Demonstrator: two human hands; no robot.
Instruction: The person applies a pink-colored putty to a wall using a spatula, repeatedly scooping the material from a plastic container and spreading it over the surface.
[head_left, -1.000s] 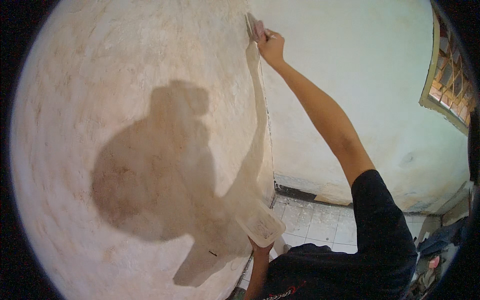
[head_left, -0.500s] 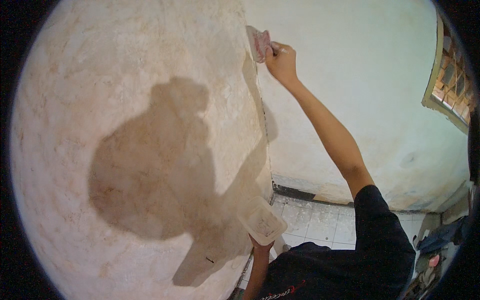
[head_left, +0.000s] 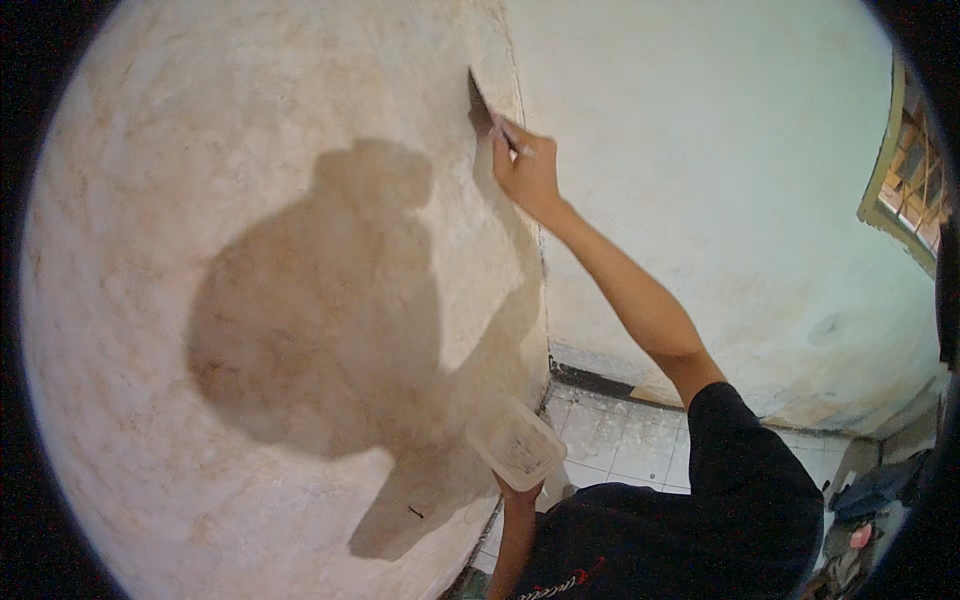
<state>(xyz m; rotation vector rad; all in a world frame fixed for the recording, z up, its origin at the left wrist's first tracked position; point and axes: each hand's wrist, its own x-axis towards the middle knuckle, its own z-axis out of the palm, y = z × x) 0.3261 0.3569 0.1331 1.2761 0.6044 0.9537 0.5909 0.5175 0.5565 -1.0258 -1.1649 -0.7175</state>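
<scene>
My right hand [head_left: 528, 172] is raised near the corner, its fingers closed round the handle of a putty knife [head_left: 478, 104]. The blade appears almost edge-on and lies at the left wall [head_left: 300, 90], just left of the corner line. Lower down, my left hand [head_left: 520, 490] grips a whitish translucent plastic tub [head_left: 512, 437] from below. Thin smears of pale paste show on the tub's bottom. Most of the left fingers are hidden under the tub.
A pale green wall [head_left: 700, 180] meets the left wall at the corner, with a barred window [head_left: 905, 170] at far right. White floor tiles [head_left: 620, 435] lie below. Cloths and clutter [head_left: 870, 510] are at lower right. My shadow [head_left: 320, 320] covers much of the left wall.
My right hand has moved left and slightly down, carrying the putty knife from the corner onto the left wall. Its blade has turned from broadside to nearly edge-on. The tub has shifted slightly left.
</scene>
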